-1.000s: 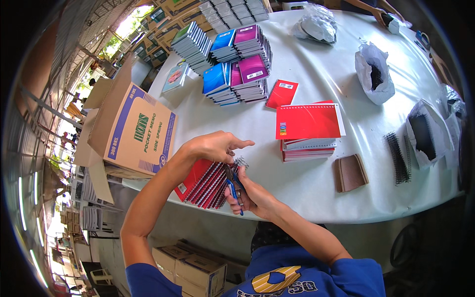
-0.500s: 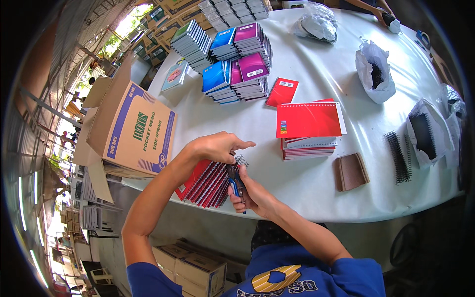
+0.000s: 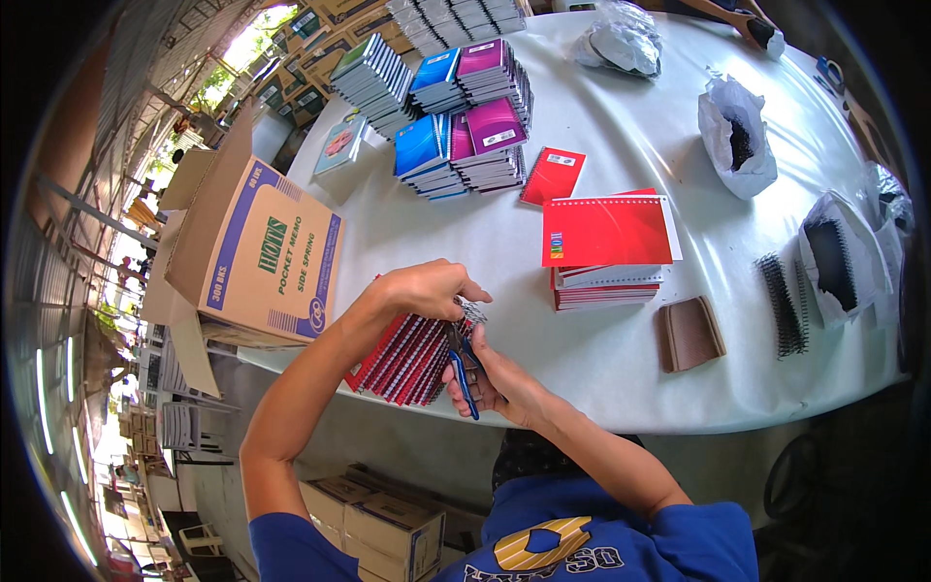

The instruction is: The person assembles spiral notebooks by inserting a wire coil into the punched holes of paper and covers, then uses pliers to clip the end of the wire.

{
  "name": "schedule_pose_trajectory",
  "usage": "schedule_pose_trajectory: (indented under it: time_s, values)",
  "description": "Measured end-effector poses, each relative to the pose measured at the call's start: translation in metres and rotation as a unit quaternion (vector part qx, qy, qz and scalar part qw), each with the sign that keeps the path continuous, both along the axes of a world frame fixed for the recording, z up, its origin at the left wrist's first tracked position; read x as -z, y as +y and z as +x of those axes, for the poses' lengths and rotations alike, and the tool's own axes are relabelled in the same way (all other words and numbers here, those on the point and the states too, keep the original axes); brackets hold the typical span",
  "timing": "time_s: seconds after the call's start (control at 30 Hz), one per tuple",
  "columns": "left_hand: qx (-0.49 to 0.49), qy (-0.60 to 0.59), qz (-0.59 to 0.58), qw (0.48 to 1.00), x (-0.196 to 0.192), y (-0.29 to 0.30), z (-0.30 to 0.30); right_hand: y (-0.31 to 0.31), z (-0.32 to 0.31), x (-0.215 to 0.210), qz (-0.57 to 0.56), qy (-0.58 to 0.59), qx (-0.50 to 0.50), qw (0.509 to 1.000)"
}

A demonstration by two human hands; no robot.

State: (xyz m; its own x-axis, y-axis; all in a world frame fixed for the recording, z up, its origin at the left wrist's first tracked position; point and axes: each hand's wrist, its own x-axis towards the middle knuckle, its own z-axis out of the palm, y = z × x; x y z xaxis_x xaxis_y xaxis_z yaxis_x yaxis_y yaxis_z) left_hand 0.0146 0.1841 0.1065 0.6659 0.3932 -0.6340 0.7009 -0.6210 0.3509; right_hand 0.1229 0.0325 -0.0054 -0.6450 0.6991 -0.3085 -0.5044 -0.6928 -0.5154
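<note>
A row of red spiral notebooks [image 3: 412,364] leans together at the table's near edge, wire spines upward. Over their far right end my left hand [image 3: 427,289] is bent, thumb and fingers closed around the last notebook; its exact grip is partly hidden. In my right hand [image 3: 499,378] are blue-handled pliers [image 3: 464,386], handles spread apart. Their jaws touch the end of a spine beside my left thumb. Loose ends of wire coil [image 3: 472,312] stick out just beyond the jaws.
A stack of red notebooks [image 3: 606,233] stands ahead to the right, near a brown cardboard holder [image 3: 690,336]. Black wire coils [image 3: 781,306] lie beside white bags [image 3: 737,145]. Blue and purple notebooks [image 3: 465,126] are piled at the back. An open carton [image 3: 267,247] stands left.
My left index finger, stretched out before, has curled in toward the thumb. The plier handles have spread wider in my right hand.
</note>
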Motion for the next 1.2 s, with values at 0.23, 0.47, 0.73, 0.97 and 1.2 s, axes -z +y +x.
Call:
schedule_pose_trajectory:
  time_s: [0.23,0.47,0.73,0.97,1.2]
  values:
    - [-0.001,0.018,-0.006,1.0,0.002,0.002,-0.002,-0.004,-0.002,-0.002,-0.005,0.005,-0.006,1.0]
    - [0.028,0.031,0.037,0.998,-0.001,-0.008,0.007,0.002,-0.003,0.014,-0.022,0.044,-0.032,0.998]
    - [0.023,-0.005,0.023,0.999,0.008,-0.002,0.001,-0.003,0.003,0.005,-0.011,-0.033,0.02,0.999]
    - [0.0,0.019,0.02,1.0,0.015,0.002,-0.003,-0.003,0.005,-0.002,0.003,-0.039,-0.004,0.999]
    - [0.008,0.048,0.054,0.997,0.017,-0.001,0.008,0.005,0.002,0.013,-0.055,0.074,-0.024,0.995]
